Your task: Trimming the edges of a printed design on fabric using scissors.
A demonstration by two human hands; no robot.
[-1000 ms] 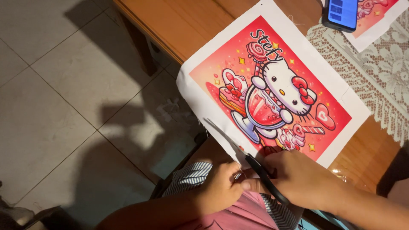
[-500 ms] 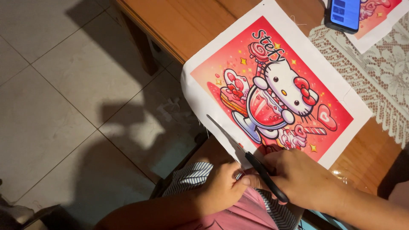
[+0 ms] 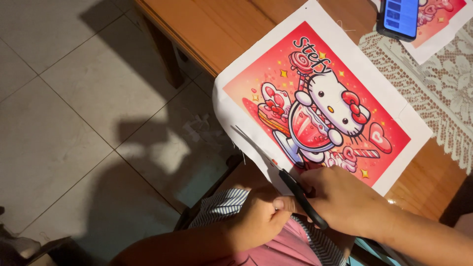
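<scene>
Where the white margin of the printed fabric sheet hangs off the near edge of the wooden table, scissors biting in along the lower border of the red cartoon-cat picture, blades slightly parted and pointing up-left, tip out past the sheet's lower-left edge over the floor

Right hand closed round the dark handles, fingers through or over the loops (cannot tell which), knuckles resting on the bottom of the print

Left hand pinched shut on the white margin just below the blades, thumb tip touching the scissors near the pivot, holding the cloth taut

Progress, as a judgement: cut seemingly begun on the lower margin only; white border intact along the left, top and right sides, so most of the trimming looks left to do; no loose offcut strip in view

Further out: second print of the same sort at the far right corner, partly under a dark phone with lit screen; white lace runner on the table to the right, just beside the sheet's far edge; striped and pink cloth on the lap below the hands; grey tiled floor to the left with shadows across it
</scene>
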